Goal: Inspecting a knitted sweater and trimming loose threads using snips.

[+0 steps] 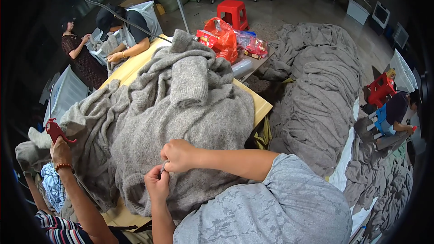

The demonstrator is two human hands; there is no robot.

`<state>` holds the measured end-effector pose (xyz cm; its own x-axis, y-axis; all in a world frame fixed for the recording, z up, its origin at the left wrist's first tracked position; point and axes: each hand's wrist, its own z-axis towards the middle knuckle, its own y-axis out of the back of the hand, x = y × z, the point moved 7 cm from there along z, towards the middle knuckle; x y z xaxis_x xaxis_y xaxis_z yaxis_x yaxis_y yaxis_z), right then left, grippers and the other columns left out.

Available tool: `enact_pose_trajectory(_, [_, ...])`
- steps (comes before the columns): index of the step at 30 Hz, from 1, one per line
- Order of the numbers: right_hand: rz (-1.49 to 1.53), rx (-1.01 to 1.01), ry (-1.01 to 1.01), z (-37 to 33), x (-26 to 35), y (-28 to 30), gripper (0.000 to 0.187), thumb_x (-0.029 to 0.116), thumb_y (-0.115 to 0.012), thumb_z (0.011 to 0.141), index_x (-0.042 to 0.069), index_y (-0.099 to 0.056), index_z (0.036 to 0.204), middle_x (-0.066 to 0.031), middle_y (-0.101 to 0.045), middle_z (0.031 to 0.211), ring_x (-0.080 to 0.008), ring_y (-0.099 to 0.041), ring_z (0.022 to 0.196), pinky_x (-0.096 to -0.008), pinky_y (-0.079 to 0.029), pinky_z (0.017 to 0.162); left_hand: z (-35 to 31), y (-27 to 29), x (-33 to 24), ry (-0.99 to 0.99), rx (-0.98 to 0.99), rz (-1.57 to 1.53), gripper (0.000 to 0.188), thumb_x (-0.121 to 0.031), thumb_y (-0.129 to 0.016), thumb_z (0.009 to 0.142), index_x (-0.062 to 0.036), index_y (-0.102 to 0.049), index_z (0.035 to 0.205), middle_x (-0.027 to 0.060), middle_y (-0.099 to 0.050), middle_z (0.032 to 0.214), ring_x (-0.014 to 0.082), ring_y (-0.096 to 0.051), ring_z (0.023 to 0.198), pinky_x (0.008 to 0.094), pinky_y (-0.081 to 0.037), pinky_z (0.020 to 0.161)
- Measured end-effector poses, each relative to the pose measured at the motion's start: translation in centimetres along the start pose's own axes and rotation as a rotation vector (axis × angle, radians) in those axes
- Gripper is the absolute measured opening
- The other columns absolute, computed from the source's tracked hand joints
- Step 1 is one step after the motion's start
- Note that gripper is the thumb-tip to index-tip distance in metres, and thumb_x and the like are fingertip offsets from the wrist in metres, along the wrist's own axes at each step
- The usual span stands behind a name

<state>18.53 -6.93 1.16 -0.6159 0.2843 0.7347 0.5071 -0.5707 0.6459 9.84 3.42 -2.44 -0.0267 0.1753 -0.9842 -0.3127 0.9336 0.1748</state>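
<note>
Close together over the table, both my hands pinch a small grey bit of yarn or knit (163,167); its exact kind is hard to make out. My left hand (157,185) holds it from below with thumb and fingers closed. My right hand (179,155) grips its upper end, fist turned inward. Under and beyond them lies a heaped grey knit sweater (149,140), with a ribbed sleeve cuff (190,83) folded on top.
At my left, a co-worker's hand (61,151) holds a red air gun (55,131). A yellow table board (260,104) carries the knitwear. To the right rises a big pile of grey garments (316,99). Red bags (224,40) and a red stool (233,12) stand beyond.
</note>
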Motion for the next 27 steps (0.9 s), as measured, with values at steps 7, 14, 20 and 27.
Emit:
enact_pose_trajectory(7, [0.099, -0.076, 0.132, -0.5, 0.2, 1.1, 0.014, 0.015, -0.061, 0.058, 0.001, -0.060, 0.060, -0.0191, -0.061, 0.064, -0.0347, -0.061, 0.064, -0.0434, -0.047, 0.057, 0.1, 0.0, -0.8, 0.009, 0.063, 0.050, 0.009, 0.003, -0.056, 0.078, 0.0031, -0.065, 0.081, -0.0067, -0.052, 0.062, -0.0004, -0.041, 0.052, 0.0177, -0.029, 0.046])
enact_pose_trajectory(14, [0.241, 0.219, 0.329, -0.8, 1.6, 0.5, 0.011, 0.009, -0.062, 0.057, 0.000, -0.058, 0.062, -0.0144, -0.057, 0.058, -0.0300, -0.054, 0.054, -0.0390, -0.041, 0.051, 0.3, -0.1, -2.9, -0.095, 0.283, 0.212, 0.011, 0.007, -0.052, 0.069, 0.0025, -0.062, 0.071, -0.0065, -0.052, 0.062, 0.0004, -0.041, 0.052, 0.0190, -0.030, 0.046])
enact_pose_trajectory(20, [0.287, 0.117, 0.395, -1.0, 2.4, 1.1, 0.012, 0.011, -0.062, 0.063, 0.002, -0.059, 0.069, -0.0149, -0.059, 0.065, -0.0329, -0.058, 0.063, -0.0405, -0.044, 0.057, 0.5, 1.0, -2.0, -0.058, 0.234, 0.079, 0.009, 0.005, -0.053, 0.068, 0.0020, -0.062, 0.070, -0.0064, -0.051, 0.060, 0.0005, -0.040, 0.053, 0.0198, -0.029, 0.045])
enact_pose_trajectory(27, [-0.048, 0.100, 0.210, -1.9, 0.9, 2.7, 0.019, 0.023, -0.065, 0.073, 0.005, -0.060, 0.075, -0.0128, -0.060, 0.068, -0.0326, -0.058, 0.067, -0.0415, -0.044, 0.062, 1.4, 0.8, -1.7, -0.011, 0.184, 0.096, 0.012, -0.009, -0.067, 0.075, -0.0016, -0.060, 0.070, -0.0069, -0.050, 0.058, 0.0021, -0.041, 0.054, 0.0214, -0.032, 0.047])
